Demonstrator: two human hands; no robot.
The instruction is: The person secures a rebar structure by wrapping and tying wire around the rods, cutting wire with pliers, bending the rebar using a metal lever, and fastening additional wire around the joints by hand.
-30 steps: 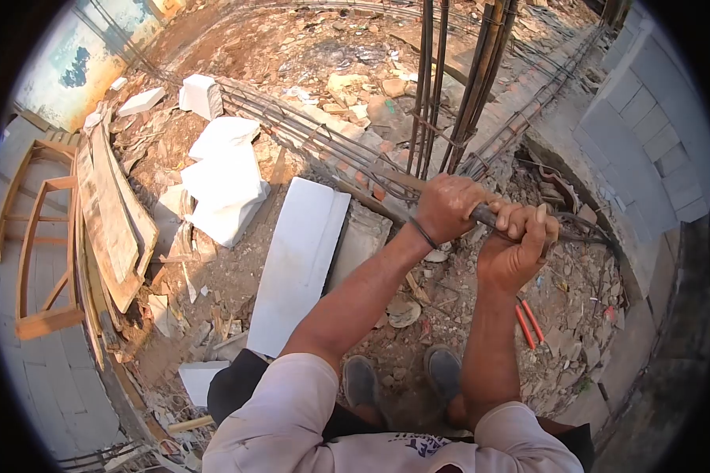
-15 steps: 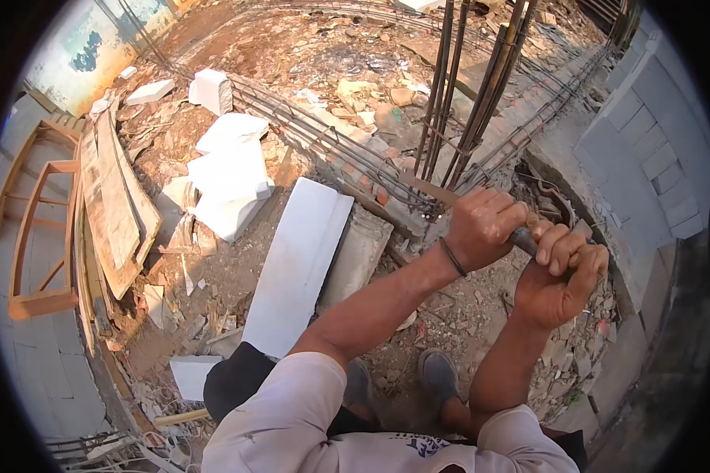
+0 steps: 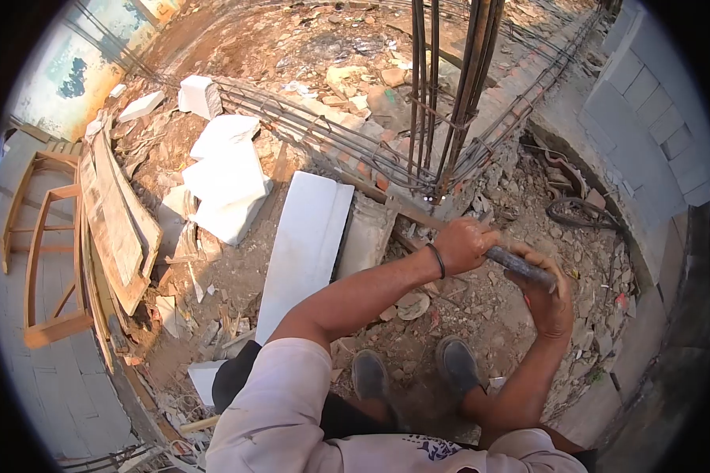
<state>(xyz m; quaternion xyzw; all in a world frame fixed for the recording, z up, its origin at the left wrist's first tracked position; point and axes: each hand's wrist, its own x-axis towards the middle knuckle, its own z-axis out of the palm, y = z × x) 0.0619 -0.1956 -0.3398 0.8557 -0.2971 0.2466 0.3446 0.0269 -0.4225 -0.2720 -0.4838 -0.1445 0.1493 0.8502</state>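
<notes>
My left hand (image 3: 464,244) wears a dark band at the wrist. It is wrapped round a long tool with a dark, rounded handle (image 3: 522,266). A flat brown strip (image 3: 415,214) sticks out beyond that hand toward the upper left; its kind is unclear. My right hand (image 3: 550,293) is at the handle's lower right end, its fingers loosely curled along the far side and the palm partly hidden. Just past the strip stand tall upright rebar rods (image 3: 454,102). A white slab (image 3: 304,244) lies on the ground left of my hands.
White blocks (image 3: 229,177) lie among rubble. Wooden boards (image 3: 122,213) and a wooden frame (image 3: 55,327) are on the left. Horizontal rebar (image 3: 308,126) runs along a brick footing. Stacked grey blocks (image 3: 647,102) stand at the right, near a dark coiled strap (image 3: 584,214).
Both hands and the tool have moved down and slightly left in view. My right hand has loosened and turned, showing more of the dark handle. The view has shifted a little.
</notes>
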